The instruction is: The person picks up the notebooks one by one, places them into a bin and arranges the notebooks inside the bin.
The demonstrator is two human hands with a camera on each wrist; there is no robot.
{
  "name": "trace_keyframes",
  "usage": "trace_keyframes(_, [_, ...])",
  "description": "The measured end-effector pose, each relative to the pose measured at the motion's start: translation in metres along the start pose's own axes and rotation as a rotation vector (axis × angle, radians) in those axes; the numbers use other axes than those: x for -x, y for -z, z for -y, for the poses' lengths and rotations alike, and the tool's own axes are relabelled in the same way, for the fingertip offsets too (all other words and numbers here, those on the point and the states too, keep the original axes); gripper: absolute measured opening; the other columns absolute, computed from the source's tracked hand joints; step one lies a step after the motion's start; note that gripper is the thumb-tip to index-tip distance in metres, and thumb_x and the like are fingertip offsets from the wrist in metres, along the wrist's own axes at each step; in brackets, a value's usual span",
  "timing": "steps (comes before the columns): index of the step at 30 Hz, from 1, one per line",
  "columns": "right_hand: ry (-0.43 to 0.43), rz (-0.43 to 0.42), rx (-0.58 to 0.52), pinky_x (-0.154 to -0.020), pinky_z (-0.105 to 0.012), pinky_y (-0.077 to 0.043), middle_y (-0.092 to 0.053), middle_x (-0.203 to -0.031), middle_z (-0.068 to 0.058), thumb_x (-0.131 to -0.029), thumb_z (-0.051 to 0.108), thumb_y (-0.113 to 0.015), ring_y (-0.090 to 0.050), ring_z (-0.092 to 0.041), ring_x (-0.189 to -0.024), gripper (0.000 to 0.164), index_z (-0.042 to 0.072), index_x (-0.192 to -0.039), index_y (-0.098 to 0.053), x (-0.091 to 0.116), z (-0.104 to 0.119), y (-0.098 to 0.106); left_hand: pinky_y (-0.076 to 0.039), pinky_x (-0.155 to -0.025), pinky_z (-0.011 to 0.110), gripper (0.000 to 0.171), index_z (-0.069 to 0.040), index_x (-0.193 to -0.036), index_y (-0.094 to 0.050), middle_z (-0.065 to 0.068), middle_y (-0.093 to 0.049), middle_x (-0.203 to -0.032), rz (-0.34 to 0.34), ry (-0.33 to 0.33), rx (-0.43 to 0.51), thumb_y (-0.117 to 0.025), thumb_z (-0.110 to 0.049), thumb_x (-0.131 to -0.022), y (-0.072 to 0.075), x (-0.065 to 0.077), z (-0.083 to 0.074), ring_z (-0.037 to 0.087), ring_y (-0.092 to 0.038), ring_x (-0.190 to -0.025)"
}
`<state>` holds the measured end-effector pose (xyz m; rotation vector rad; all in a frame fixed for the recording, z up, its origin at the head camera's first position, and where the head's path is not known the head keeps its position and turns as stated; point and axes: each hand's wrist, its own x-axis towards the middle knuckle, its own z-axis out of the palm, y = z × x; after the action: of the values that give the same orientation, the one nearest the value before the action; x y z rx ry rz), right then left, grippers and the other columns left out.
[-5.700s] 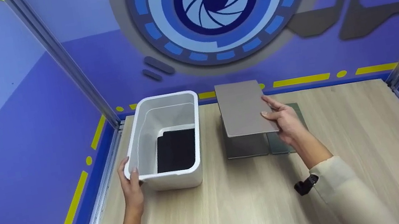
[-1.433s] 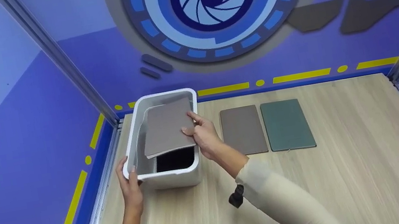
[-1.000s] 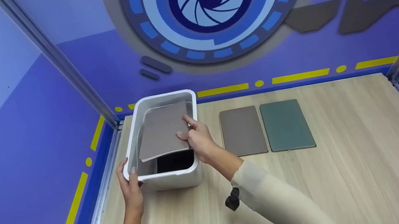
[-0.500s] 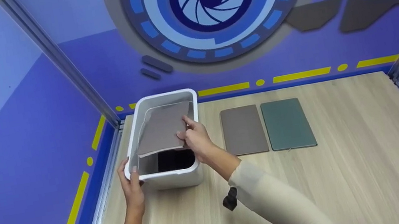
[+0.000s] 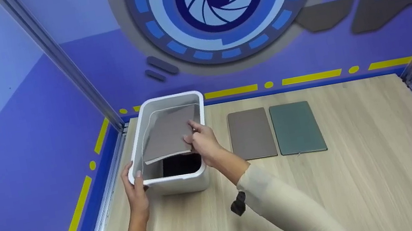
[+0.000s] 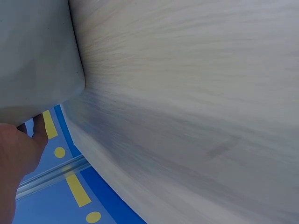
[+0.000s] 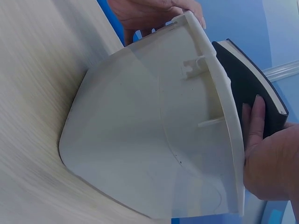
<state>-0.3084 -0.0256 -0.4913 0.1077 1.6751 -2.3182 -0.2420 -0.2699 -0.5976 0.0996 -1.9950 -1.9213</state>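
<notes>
My right hand (image 5: 204,143) pinches a grey-brown notebook (image 5: 169,132) by its right edge, thumb on top. The notebook is tilted in the mouth of a white plastic bin (image 5: 178,185). From below, in the right wrist view, the same notebook (image 7: 243,79) shows a dark cover and pale page edges, and fingers (image 7: 257,119) lie along its underside. My left hand (image 5: 136,192) grips the bin's near left corner, thumb over the rim. Black flat items (image 5: 181,164) lie at the bin's bottom, partly hidden by the held notebook.
On the wooden table (image 5: 378,170), right of the bin, a second grey-brown notebook (image 5: 252,135) and a green notebook (image 5: 298,128) lie flat side by side. A blue printed wall (image 5: 241,78) stands close behind the bin, and another panel (image 5: 29,161) rises at the left.
My right hand has brought the grey-brown notebook leftward from above the other notebooks to the bin, then slightly down into its mouth. My left hand has stayed on the rim.
</notes>
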Motion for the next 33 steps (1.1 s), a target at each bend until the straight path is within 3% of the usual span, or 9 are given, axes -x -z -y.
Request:
trace_keyframes(4, [0.015, -0.012, 0.022, -0.067, -0.023, -0.047, -0.043, -0.165, -0.017, -0.094, -0.003, -0.057, -0.057, -0.013, -0.085, 0.076, 0.009, -0.166, -0.036, 0.0010, 0.0003, 0.0002, -0.039, -0.101, 0.027, 0.049, -0.011, -0.162, -0.031, 0.008, -0.038, -0.160, 0.009, 0.007, -0.006, -0.041, -0.017, -0.114, -0.0018, 0.0000, 0.0002, 0.010, -0.045, -0.129])
trace_keyframes(8, [0.033, -0.027, 0.070, -0.070, -0.024, -0.050, -0.042, -0.169, -0.016, -0.095, -0.003, -0.057, -0.060, -0.017, -0.096, 0.075, 0.009, -0.166, -0.037, 0.0019, 0.0000, -0.0005, -0.039, -0.103, 0.030, 0.050, -0.012, -0.162, -0.030, 0.010, -0.037, -0.161, 0.014, 0.018, -0.016, -0.041, -0.018, -0.113, -0.0016, 0.0005, 0.0000, 0.012, -0.044, -0.131])
trace_keyframes(13, [0.036, -0.029, 0.096, -0.067, -0.023, -0.047, -0.038, -0.172, -0.013, -0.095, -0.002, -0.057, -0.057, -0.018, -0.090, 0.074, 0.009, -0.165, -0.038, 0.0013, 0.0001, -0.0037, -0.036, -0.107, 0.030, 0.050, -0.010, -0.161, -0.031, 0.010, -0.036, -0.161, -0.007, 0.011, -0.007, -0.040, -0.014, -0.112, 0.0006, 0.0002, 0.0003, 0.014, -0.042, -0.134])
trace_keyframes(18, [0.027, -0.038, 0.086, -0.069, -0.023, -0.048, -0.036, -0.173, -0.012, -0.095, -0.002, -0.057, -0.059, -0.020, -0.101, 0.074, 0.009, -0.166, -0.037, -0.0003, 0.0001, -0.0037, -0.035, -0.108, 0.031, 0.050, -0.011, -0.162, -0.031, 0.008, -0.037, -0.161, -0.003, 0.016, -0.006, -0.041, -0.015, -0.113, 0.0004, -0.0006, 0.0006, 0.012, -0.043, -0.134])
trace_keyframes(21, [0.025, -0.027, 0.081, -0.080, -0.027, -0.051, -0.033, -0.175, -0.012, -0.096, -0.001, -0.056, -0.057, -0.023, -0.118, 0.074, 0.008, -0.166, -0.035, 0.0002, 0.0009, -0.0029, -0.036, -0.106, 0.032, 0.050, -0.011, -0.161, -0.031, 0.008, -0.039, -0.158, 0.000, 0.022, 0.001, -0.041, -0.015, -0.113, -0.0001, -0.0016, 0.0001, 0.012, -0.044, -0.132])
trace_keyframes(24, [0.029, 0.001, 0.086, -0.101, -0.033, -0.051, -0.029, -0.176, -0.013, -0.097, -0.001, -0.055, -0.050, -0.025, -0.136, 0.073, 0.007, -0.167, -0.034, 0.0004, 0.0002, -0.0031, -0.037, -0.104, 0.030, 0.050, -0.011, -0.161, -0.031, 0.007, -0.039, -0.157, -0.001, 0.027, -0.003, -0.040, -0.015, -0.113, -0.0003, -0.0008, -0.0007, 0.012, -0.043, -0.132])
trace_keyframes(27, [0.032, 0.028, 0.102, -0.110, -0.034, -0.048, -0.029, -0.176, -0.015, -0.098, -0.001, -0.055, -0.047, -0.023, -0.141, 0.073, 0.007, -0.167, -0.032, 0.0001, -0.0001, -0.0043, -0.040, -0.100, 0.028, 0.050, -0.012, -0.161, -0.030, 0.006, -0.039, -0.157, -0.002, 0.029, -0.015, -0.040, -0.017, -0.113, -0.0004, 0.0008, -0.0016, 0.012, -0.043, -0.131])
trace_keyframes(30, [0.016, 0.067, 0.123, -0.092, -0.038, -0.062, -0.040, -0.169, -0.020, -0.096, -0.003, -0.055, -0.062, -0.027, -0.122, 0.075, 0.006, -0.167, -0.032, 0.0005, 0.0007, -0.0054, -0.042, -0.098, 0.027, 0.049, -0.012, -0.161, -0.030, 0.005, -0.040, -0.155, -0.002, 0.027, -0.011, -0.040, -0.016, -0.113, -0.0003, 0.0009, -0.0014, 0.014, -0.044, -0.131])
trace_keyframes(33, [-0.010, 0.092, 0.187, -0.066, -0.037, -0.065, -0.059, -0.141, -0.026, -0.097, -0.004, -0.055, -0.070, -0.026, -0.089, 0.073, 0.003, -0.166, -0.034, 0.0021, 0.0016, -0.0046, -0.046, -0.097, 0.025, 0.049, -0.012, -0.161, -0.030, 0.005, -0.042, -0.152, 0.009, 0.031, -0.003, -0.040, -0.016, -0.113, -0.0005, 0.0006, -0.0015, 0.019, -0.048, -0.130])
